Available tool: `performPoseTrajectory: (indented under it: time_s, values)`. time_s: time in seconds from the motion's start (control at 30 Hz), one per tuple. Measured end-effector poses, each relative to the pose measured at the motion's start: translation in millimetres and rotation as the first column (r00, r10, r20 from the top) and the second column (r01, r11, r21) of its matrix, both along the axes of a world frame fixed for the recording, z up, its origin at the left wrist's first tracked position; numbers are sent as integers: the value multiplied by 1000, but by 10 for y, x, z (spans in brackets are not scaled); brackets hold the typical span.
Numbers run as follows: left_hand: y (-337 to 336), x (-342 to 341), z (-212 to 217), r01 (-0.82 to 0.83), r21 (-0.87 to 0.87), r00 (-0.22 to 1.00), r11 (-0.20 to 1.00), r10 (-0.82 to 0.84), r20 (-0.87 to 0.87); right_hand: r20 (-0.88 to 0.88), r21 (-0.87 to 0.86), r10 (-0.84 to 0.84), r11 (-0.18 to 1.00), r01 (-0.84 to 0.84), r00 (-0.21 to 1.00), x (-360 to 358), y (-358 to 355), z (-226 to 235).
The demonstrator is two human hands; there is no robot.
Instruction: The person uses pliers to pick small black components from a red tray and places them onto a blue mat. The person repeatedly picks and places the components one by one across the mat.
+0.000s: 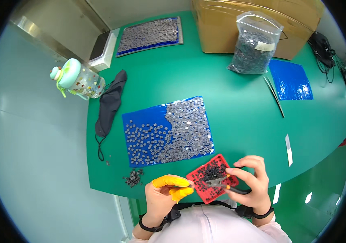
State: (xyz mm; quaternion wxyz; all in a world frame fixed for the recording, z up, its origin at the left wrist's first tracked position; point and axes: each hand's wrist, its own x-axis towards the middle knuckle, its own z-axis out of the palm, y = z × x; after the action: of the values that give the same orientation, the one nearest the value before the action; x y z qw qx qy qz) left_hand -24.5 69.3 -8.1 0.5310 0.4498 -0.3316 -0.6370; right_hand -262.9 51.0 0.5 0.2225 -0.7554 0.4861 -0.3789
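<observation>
Red plastic, a small perforated tray (209, 178) sits at the lower centre of the frame on the near edge of the green table (242, 117), with a heap of tiny dark parts on it. At its left edge the left hand (162, 194), thumb and forefinger capped in yellow finger cots (172, 182), has those two fingers pinched together; whether a part sits between them I cannot tell. Right of the tray, the right hand (254, 182) is closed around small pliers (223, 182) with dark handles, their tips lying over the tray's parts

Just above the tray lies a blue mat (140, 117), its right half thick with small grey square pieces. A little pile of dark parts (134, 177) lies at lower left of the mat. A black face mask (110, 103) lies left of the mat, a mint-green bottle (77, 79) further left. A clear bag of dark parts (254, 44) leans against a cardboard box (217, 28) at the top, with tweezers (274, 95) below it
</observation>
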Motion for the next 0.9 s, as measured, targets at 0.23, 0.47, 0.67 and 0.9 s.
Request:
performPoseTrajectory:
  time_s: [0.23,0.47,0.67,0.9]
  values:
    - [-65,-190,148,83,-189,996,978,-76,42,47,7,-2,1000,2,999,10,59,113]
    - [10,-157,114,89,-295,982,951,-35,184,6,11,-3,1000,3,1000,9,71,139]
    - [8,-162,126,64,-293,985,954,-14,171,-11,-22,-17,1000,17,1000,11,87,108]
    - [-48,-203,160,104,-196,988,975,-79,133,-21,-86,-55,995,53,998,6,118,74]
